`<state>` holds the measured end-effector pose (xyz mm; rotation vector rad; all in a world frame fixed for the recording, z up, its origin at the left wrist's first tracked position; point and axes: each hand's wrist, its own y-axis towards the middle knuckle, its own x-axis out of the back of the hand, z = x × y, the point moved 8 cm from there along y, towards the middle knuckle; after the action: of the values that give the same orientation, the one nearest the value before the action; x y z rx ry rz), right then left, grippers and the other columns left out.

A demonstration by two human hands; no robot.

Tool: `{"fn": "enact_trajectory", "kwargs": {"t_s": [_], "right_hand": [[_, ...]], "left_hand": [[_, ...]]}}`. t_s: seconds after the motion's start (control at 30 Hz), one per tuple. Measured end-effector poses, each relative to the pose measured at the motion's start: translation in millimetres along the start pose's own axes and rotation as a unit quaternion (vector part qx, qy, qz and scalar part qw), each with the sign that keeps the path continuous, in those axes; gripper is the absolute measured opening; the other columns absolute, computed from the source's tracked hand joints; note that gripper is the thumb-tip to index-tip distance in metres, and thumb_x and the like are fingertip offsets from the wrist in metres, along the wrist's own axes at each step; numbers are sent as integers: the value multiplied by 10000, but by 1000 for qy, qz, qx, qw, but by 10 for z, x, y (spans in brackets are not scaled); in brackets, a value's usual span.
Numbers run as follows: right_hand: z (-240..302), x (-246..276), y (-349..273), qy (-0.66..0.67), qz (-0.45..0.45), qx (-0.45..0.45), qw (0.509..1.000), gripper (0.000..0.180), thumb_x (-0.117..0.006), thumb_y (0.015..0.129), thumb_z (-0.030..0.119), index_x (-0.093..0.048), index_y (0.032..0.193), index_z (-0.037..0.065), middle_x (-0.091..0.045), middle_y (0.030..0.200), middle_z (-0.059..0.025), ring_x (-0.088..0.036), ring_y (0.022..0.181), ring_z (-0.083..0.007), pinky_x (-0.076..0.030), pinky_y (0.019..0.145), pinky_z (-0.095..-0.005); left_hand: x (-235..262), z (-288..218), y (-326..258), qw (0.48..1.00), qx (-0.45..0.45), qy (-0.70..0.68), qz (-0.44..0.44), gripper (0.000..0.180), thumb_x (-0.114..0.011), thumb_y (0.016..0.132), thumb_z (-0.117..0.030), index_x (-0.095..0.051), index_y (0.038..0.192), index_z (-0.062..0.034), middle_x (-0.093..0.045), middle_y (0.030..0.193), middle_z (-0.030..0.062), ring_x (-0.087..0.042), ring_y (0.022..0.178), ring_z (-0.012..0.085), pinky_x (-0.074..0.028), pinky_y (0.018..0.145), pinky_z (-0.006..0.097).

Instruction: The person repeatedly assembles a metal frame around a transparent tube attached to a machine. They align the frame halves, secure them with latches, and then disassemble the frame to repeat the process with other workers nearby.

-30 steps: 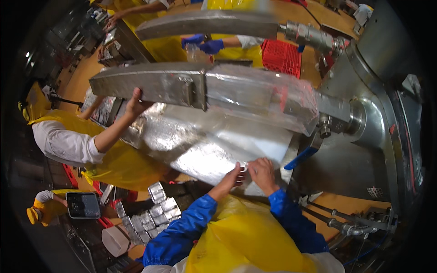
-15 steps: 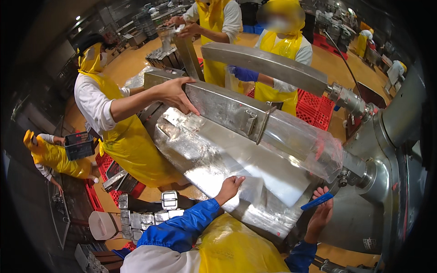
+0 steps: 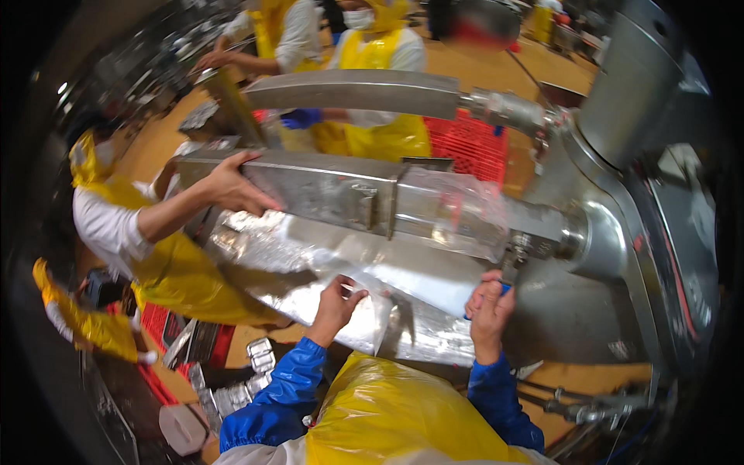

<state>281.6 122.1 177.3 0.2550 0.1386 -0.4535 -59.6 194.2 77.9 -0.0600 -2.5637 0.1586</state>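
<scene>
My left hand [image 3: 335, 308] is closed in a pinch over the metal table, on the edge of a clear plastic bag [image 3: 377, 316] that hangs limp. My right hand [image 3: 490, 306] wraps round a blue handle [image 3: 506, 290], mostly hidden by the fingers, just under the valve fitting [image 3: 521, 246] of the machine's lower nozzle. Clear film [image 3: 442, 213] covers that nozzle and runs into the open end of a long rectangular metal mould [image 3: 329, 190]. A co-worker's hand [image 3: 242, 186] rests on the mould's left part.
The shiny metal table [image 3: 271, 252] slopes below the mould. Above runs a curved metal arm [image 3: 356, 89]; the machine column [image 3: 632, 85] stands at right. Co-workers in yellow aprons stand at left and beyond. Red crates [image 3: 469, 147] and small metal moulds [image 3: 261, 356] lie around.
The view has swung right. My right hand has closed round the blue handle, which lay across its open fingers, and that handle has turned. My left hand still pinches the bag.
</scene>
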Motion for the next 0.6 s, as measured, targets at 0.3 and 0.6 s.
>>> {"fn": "enact_trajectory", "kwargs": {"t_s": [0.3,0.6], "right_hand": [[463,-65,56,-42,-39,-1,998,322,-512,1123,329,-481,1196,18,-582,785,-55,-592,648,-128,-502,648,-275],[589,-95,95,-90,12,-27,996,153,-581,1094,195,-528,1122,54,-598,758,-34,-634,664,-124,-516,650,-276]], "left_hand": [[-378,-1030,879,961,-219,-170,-22,471,-795,915,-276,-642,1259,8,-701,877,137,-571,675,247,-486,666,388],[-1161,-1115,1523,877,-393,240,-140,592,-612,936,-202,-518,1494,-30,-477,1559,230,-403,1459,430,-304,1219,557]]}}
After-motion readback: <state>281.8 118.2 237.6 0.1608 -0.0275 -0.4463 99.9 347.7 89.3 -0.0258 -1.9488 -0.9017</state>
